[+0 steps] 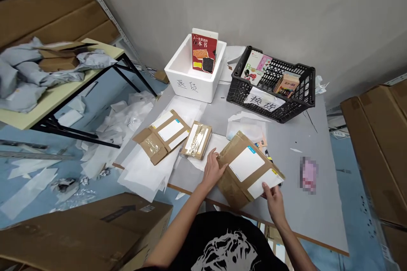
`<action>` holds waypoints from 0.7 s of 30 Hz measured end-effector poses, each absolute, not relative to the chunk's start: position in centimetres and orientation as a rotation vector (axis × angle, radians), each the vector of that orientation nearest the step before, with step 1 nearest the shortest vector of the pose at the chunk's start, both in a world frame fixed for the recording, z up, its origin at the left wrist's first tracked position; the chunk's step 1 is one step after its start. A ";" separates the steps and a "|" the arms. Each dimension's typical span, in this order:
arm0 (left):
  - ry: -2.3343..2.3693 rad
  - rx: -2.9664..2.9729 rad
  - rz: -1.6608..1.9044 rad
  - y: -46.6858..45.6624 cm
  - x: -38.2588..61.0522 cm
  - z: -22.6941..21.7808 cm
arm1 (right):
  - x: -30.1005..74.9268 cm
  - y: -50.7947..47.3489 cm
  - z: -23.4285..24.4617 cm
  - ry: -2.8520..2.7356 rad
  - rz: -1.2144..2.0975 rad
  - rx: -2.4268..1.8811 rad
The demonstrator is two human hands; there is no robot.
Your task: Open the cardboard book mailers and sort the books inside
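Both hands hold an opened-out cardboard mailer (238,186) with white labels, tilted above the table's front edge. My left hand (213,169) is closed at its left edge, thumb and fingers near a strip of tape. At the lower right corner, my right hand (274,201) pinches it with the thumb on a label; its other fingers are partly hidden underneath. Left of the mailer lies a small taped cardboard parcel (196,139). Beyond that, another unfolded cardboard mailer (170,133) rests on white paper sheets (140,180).
A white foam box (193,84) with a red book (203,53) stands at the back. Beside it, a black plastic crate (270,89) holds books. A blurred pink item (309,175) lies right. Large cartons (375,135) flank the table; a side table (60,101) carries grey bags.
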State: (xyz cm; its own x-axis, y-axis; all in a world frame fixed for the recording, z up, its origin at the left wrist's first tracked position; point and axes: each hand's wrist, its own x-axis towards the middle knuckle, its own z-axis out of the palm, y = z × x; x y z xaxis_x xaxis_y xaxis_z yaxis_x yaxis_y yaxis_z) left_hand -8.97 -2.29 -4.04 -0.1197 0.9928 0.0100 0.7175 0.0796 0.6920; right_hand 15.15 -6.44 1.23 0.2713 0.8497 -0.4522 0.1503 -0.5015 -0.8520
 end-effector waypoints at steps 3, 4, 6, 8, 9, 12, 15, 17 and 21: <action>1.754 1.435 0.817 -2.5 -12.6 -1.9 | 14.9 -5.1 4.5 -1.017 1.284 -1.803; 1.707 1.356 0.790 -2.7 -14.0 -1.1 | 14.4 -4.4 5.4 -1.067 1.301 -1.783; 1.651 1.219 0.743 -3.4 -17.1 0.8 | 12.2 -3.0 7.2 -1.166 1.364 -1.702; 1.631 1.096 0.771 -4.4 -20.5 2.8 | 8.6 -1.5 8.8 -1.243 1.436 -1.590; 1.629 1.023 0.816 -5.1 -22.4 3.8 | 6.4 -0.8 9.5 -1.276 1.473 -1.533; 1.651 0.784 0.990 -7.3 -28.9 6.1 | -0.9 1.5 11.0 -1.431 1.610 -1.382; 1.720 0.627 1.135 -8.7 -36.3 6.9 | -7.5 3.9 10.7 -1.674 1.648 -1.260; 1.770 0.552 1.180 -8.8 -41.1 6.7 | -10.8 5.5 9.5 -1.820 1.534 -1.270; 1.737 0.554 1.019 -6.1 -48.3 4.9 | -14.2 6.9 5.9 -1.946 1.424 -1.328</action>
State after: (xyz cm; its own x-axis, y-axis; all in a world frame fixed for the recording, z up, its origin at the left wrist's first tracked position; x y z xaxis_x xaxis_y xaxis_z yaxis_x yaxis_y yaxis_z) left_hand -48.33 -6.11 4.86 -0.3898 0.7538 -0.5290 -0.0945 0.5387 0.8372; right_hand -14.20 6.94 5.95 -0.4773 0.8527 -0.2123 0.4605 0.0370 -0.8869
